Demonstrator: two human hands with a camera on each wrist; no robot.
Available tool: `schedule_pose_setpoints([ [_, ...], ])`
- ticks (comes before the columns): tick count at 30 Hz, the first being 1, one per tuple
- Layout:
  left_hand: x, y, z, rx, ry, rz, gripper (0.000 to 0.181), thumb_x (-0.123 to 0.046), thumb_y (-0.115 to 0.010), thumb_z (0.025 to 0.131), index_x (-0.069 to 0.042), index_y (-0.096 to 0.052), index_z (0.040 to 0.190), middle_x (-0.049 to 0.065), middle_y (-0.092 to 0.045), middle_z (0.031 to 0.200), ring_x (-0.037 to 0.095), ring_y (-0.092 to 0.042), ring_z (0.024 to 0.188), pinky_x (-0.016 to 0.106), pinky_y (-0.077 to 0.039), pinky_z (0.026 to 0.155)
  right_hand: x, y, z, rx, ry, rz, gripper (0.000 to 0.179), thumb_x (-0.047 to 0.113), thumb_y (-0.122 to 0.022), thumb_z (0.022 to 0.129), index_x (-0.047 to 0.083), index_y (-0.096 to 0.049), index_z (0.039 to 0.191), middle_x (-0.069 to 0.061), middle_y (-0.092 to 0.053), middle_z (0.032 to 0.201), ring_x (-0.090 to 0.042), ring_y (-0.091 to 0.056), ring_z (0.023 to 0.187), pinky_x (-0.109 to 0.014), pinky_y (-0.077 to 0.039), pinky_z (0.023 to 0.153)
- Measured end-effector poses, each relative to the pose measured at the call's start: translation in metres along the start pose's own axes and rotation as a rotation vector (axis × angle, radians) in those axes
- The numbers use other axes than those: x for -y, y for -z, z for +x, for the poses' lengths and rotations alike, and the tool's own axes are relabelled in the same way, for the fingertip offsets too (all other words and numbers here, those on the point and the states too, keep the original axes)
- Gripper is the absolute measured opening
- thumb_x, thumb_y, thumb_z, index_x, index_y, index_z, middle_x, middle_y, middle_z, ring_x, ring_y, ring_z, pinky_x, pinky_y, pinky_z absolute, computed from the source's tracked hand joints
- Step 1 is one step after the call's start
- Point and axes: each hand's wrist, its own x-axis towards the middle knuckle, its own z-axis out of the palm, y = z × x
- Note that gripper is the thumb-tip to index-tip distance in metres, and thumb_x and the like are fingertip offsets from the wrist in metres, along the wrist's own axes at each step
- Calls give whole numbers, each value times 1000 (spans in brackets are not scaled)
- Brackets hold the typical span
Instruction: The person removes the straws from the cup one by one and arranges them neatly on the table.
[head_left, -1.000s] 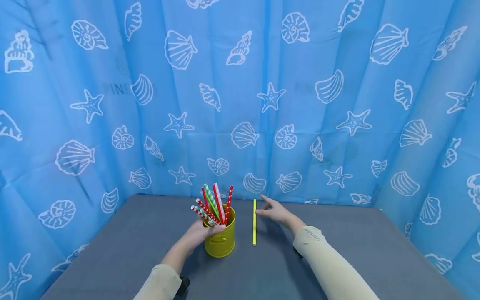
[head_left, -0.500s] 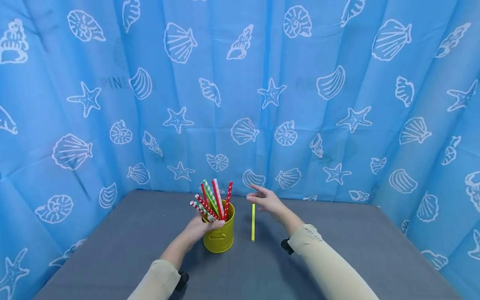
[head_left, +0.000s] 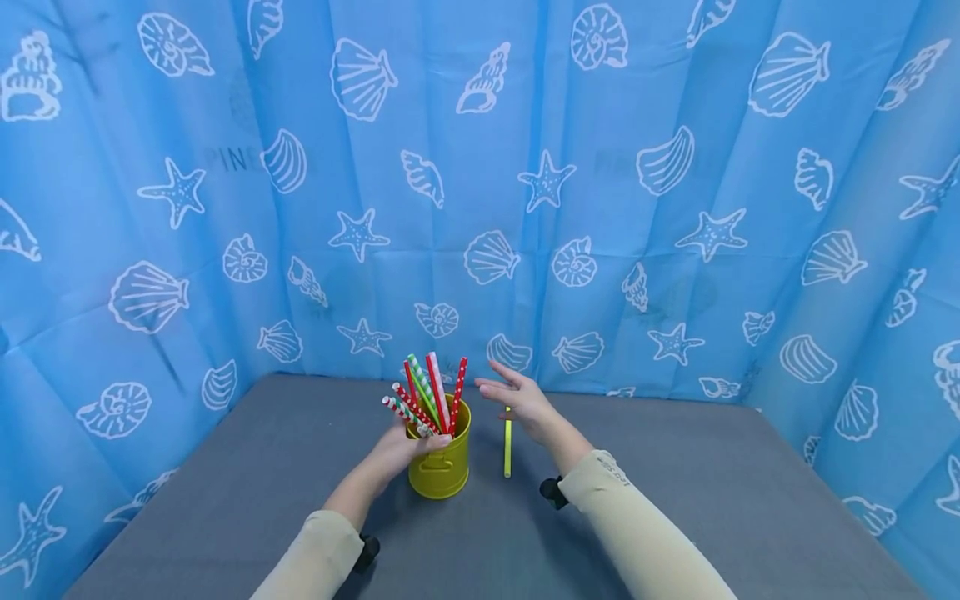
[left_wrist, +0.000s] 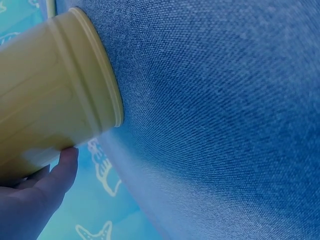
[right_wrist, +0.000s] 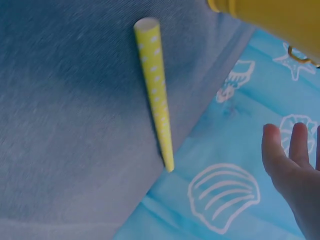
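A yellow bucket [head_left: 441, 477] stands upright on the table, with several patterned paper straws [head_left: 437, 392] in it, red, green and white. My left hand [head_left: 401, 450] grips the bucket's left side, thumb across the front near the rim; in the left wrist view its fingers [left_wrist: 62, 172] lie on the bucket wall [left_wrist: 55, 85]. My right hand [head_left: 522, 402] hovers, fingers spread and holding nothing, at the far end of a yellow paper straw [head_left: 507, 454]. That straw, white-dotted in the right wrist view [right_wrist: 156, 90], lies on the table right of the bucket.
Grey cloth covers the table [head_left: 675, 500]. Behind it and along both sides hangs a blue curtain [head_left: 480, 200] printed with white shells and starfish. A small wire loop [right_wrist: 300, 55] shows on the bucket in the right wrist view.
My right hand has lifted away from beside the yellow straw and moved left toward the bucket. The left hand keeps its hold, and the yellow straw stays put. The head view has tilted slightly.
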Motion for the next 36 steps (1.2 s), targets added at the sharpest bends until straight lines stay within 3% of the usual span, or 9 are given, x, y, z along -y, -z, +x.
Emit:
schedule_pose_setpoints([
  [12, 2, 3, -2, 9, -14, 6, 85, -36, -74, 85, -7, -24, 147, 19, -41, 143, 38, -40, 128, 64, -29, 105, -1, -25, 4, 32, 3, 14, 65, 20, -65, 94, 16, -36, 151, -16, -52, 140, -38, -41, 134, -70, -28, 102],
  [19, 0, 2, 0, 21, -22, -9, 88, -37, -74, 84, -10, -20, 148, 19, -38, 144, 39, -38, 129, 66, -28, 104, -1, -33, 8, -12, -10, 4, 68, 21, -68, 92, 18, -36, 151, -18, -49, 142, -42, -37, 134, -70, -31, 100],
  [28, -2, 1, 3, 26, -31, 36, 83, -38, -75, 84, -9, -29, 147, 17, -41, 143, 37, -40, 127, 65, -31, 103, 0, -46, 15, -80, 15, -68, 68, 14, -70, 90, 9, -37, 149, -15, -64, 123, -34, -52, 123, -62, -37, 100],
  [36, -1, 1, 1, 27, -48, -24, 85, -32, -75, 84, -11, -22, 148, 18, -40, 144, 37, -40, 128, 64, -31, 104, -4, -53, 16, -83, 76, -127, 56, 11, -70, 90, 7, -50, 142, -14, -67, 114, -29, -59, 112, -47, -45, 100],
])
